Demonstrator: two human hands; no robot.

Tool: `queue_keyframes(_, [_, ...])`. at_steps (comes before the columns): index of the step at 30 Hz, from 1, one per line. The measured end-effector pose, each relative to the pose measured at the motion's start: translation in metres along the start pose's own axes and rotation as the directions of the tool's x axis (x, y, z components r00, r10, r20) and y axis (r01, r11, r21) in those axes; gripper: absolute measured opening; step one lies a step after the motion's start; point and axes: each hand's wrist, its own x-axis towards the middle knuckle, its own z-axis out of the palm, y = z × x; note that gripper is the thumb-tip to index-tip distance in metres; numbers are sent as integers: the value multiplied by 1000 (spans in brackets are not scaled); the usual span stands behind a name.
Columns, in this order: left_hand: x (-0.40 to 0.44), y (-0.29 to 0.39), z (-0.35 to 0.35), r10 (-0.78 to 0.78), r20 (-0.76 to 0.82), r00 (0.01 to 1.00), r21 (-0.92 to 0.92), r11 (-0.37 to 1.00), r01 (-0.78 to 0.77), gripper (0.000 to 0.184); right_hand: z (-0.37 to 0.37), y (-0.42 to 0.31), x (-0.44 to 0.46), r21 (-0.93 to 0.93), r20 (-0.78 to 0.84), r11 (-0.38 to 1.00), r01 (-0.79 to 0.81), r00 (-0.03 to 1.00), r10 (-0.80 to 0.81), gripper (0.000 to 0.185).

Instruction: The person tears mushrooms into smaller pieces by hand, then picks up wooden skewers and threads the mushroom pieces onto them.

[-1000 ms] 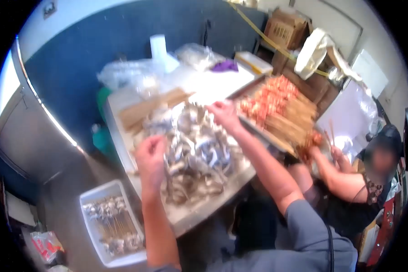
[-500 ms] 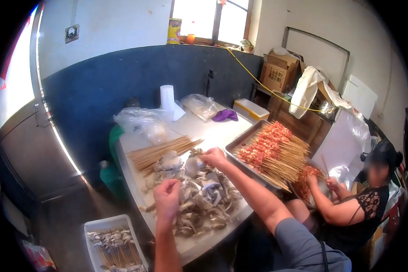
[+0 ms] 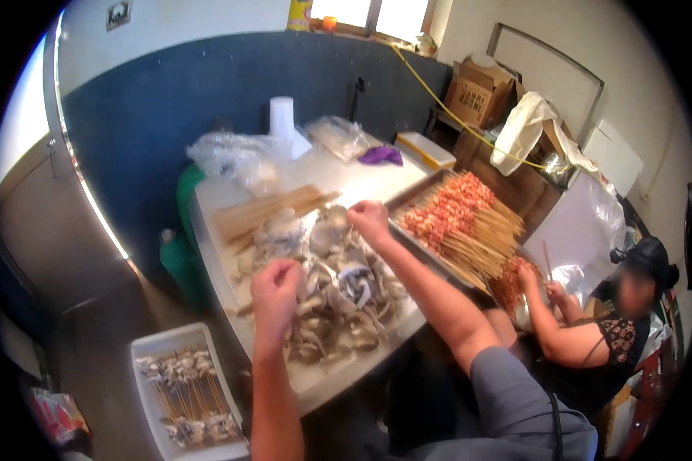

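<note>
A pile of grey oyster mushrooms [image 3: 338, 307] spreads over the white table [image 3: 323, 392] in front of me. My left hand [image 3: 276, 296] is closed above the pile's left side, thumb and fingers pinched together; whatever they hold does not show. At the far end of the pile, my right hand [image 3: 370, 221] is also closed, its fingertips beside a large mushroom cap [image 3: 330, 232]. Whether they grip that cap I cannot tell. Bare bamboo skewers [image 3: 265, 211] lie in a bundle beyond the mushrooms.
A metal tray [image 3: 398, 207] holds stacked meat skewers [image 3: 454, 215]. At right a co-worker [image 3: 584, 330] handles a skewer over more meat. A white tub [image 3: 138, 369] of mushroom skewers [image 3: 188, 392] sits low at left. Plastic bags [image 3: 238, 157], a paper roll [image 3: 281, 119] and a purple cloth [image 3: 381, 156] lie behind.
The view has tipped downward, so the table and both my hands appear higher. Relative to the mushrooms, both hands stay nearly in place and remain closed.
</note>
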Motion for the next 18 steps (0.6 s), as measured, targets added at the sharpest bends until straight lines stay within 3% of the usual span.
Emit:
queue_keyframes(4, [-1, -1, 0, 10, -6, 1000, 17, 1000, -10, 15, -11, -9, -7, -51, -78, 984, 172, 981, -175, 17])
queue_keyframes(13, [1, -3, 8, 72, 8, 997, -1, 997, -72, 19, -52, -78, -35, -41, 16, 912, 409, 913, -409, 16])
queue_keyframes(14, [2, -3, 9, 97, 0, 995, -4, 995, -97, 20, -54, -85, -41, -40, 27, 912, 407, 913, -407, 16])
queue_keyframes(16, [3, -3, 12, 81, -28, 996, 13, 997, -80, 26, -58, -99, -57, 152, 70, 932, 329, 937, -342, 15])
queue_keyframes(17, [4, -3, 14, 95, -72, 993, -46, 994, -98, 30, -57, -102, -64, 305, 117, 922, 240, 951, -286, 14])
queue_keyframes(18, [4, -2, 17, 105, -115, 988, -103, 988, -117, 34, -58, -110, -74, 306, 130, 923, 232, 951, -282, 14])
